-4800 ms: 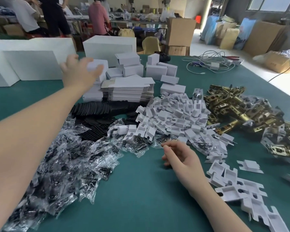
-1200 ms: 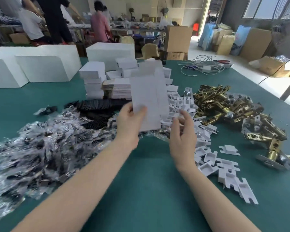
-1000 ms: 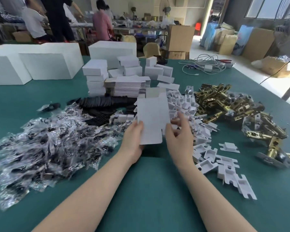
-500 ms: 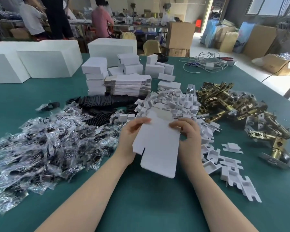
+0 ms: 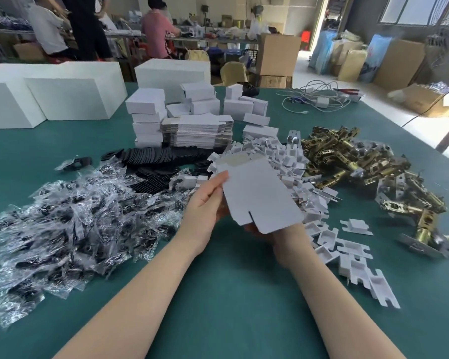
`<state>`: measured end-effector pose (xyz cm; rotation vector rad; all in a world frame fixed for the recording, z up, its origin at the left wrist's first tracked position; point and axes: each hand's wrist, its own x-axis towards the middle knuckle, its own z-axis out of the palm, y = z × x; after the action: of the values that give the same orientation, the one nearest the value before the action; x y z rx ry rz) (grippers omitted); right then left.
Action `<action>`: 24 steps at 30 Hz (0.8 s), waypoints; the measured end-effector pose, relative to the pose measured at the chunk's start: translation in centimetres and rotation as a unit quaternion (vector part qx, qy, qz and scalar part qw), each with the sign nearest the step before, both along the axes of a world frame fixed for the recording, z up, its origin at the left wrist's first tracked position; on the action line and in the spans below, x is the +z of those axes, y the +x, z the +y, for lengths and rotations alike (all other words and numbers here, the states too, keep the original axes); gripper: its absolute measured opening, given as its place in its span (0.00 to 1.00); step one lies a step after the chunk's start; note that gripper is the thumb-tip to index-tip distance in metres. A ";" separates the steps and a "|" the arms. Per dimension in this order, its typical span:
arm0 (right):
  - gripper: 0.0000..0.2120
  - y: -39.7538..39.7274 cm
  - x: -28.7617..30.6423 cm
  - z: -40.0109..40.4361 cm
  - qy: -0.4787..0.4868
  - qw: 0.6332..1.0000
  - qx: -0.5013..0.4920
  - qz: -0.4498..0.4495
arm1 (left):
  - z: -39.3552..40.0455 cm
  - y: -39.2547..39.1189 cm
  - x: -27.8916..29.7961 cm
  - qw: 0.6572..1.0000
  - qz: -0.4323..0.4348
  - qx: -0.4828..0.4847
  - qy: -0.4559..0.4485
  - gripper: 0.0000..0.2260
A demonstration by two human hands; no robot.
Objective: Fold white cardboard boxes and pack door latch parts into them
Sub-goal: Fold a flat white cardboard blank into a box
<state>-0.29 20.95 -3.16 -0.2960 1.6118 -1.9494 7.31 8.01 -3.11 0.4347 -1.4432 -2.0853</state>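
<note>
I hold a flat white cardboard box blank [image 5: 257, 193] tilted above the green table [image 5: 231, 294]. My left hand [image 5: 205, 203] grips its left edge, fingers on the near face. My right hand [image 5: 283, 237] holds it from beneath at the lower right, and the card hides most of that hand. A pile of brass door latches [image 5: 360, 167] lies to the right. Behind the blank lie white cardboard inserts [image 5: 278, 156], and further back a stack of flat blanks [image 5: 197, 130].
Clear bags of small dark parts [image 5: 70, 224] cover the left side, with black plates [image 5: 161, 161] behind them. Folded small boxes [image 5: 145, 117] and big white boxes [image 5: 73, 92] stand at the back. Cables [image 5: 316, 99] lie far right. Loose inserts [image 5: 355, 263] lie near my right forearm. People work beyond the table.
My left hand fetched a blank from the back stack and both hands took it. Since half a second ago the blank has tipped up and my right hand has slid under it.
</note>
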 end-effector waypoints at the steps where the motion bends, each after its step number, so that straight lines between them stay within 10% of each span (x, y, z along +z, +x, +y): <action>1: 0.07 -0.1 0.0 -0.1 -0.001 0.999 -0.023 -0.026 | 0.1 0.0 -0.1 1.000 -0.008 -0.005 0.002 0.14; 8: 0.16 -0.2 0.2 0.6 -0.082 0.995 -0.050 0.009 | 0.2 0.0 0.0 0.999 0.011 -0.008 0.050 0.12; 14: 0.22 -0.7 1.0 0.7 -0.135 0.986 -0.069 -0.064 | -0.4 0.2 -0.5 0.998 0.041 0.046 0.008 0.34; 19: 0.17 -0.4 0.4 0.4 -0.090 0.993 -0.078 0.010 | 0.4 0.1 0.1 0.992 0.049 0.053 0.105 0.07; 24: 0.27 0.5 -0.6 0.0 -0.098 0.995 -0.029 0.021 | 1.9 0.5 -0.2 0.985 0.033 -0.103 0.138 0.08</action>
<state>0.19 20.99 -3.74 -0.3741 1.4702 -2.1631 7.79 9.86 -3.27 0.3297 -1.2071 -2.4551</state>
